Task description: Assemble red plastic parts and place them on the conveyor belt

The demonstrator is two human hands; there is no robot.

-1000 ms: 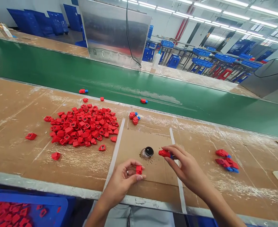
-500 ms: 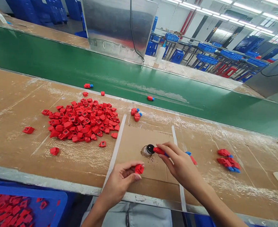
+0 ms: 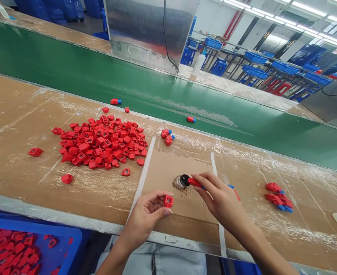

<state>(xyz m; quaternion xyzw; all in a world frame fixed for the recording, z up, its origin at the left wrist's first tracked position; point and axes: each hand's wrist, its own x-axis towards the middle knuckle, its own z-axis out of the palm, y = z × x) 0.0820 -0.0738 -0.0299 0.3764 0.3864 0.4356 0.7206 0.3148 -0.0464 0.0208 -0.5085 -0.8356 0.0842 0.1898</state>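
Note:
My left hand pinches a small red square plastic cap between thumb and fingers, its hollow side facing me. My right hand holds a slim red part with a blue end, its tip touching a small round jar with a black lid on the cardboard. A big heap of red caps lies to the left of both hands.
Red-and-blue finished pieces lie at the right and near the belt. A green conveyor belt carries two more pieces. A blue bin of red caps sits below the table edge at lower left. A metal housing stands behind the belt.
My right hand brought the red part left until its tip met the black-lidded jar. My left hand turned the cap so its hollow faces up. The view shifted slightly.

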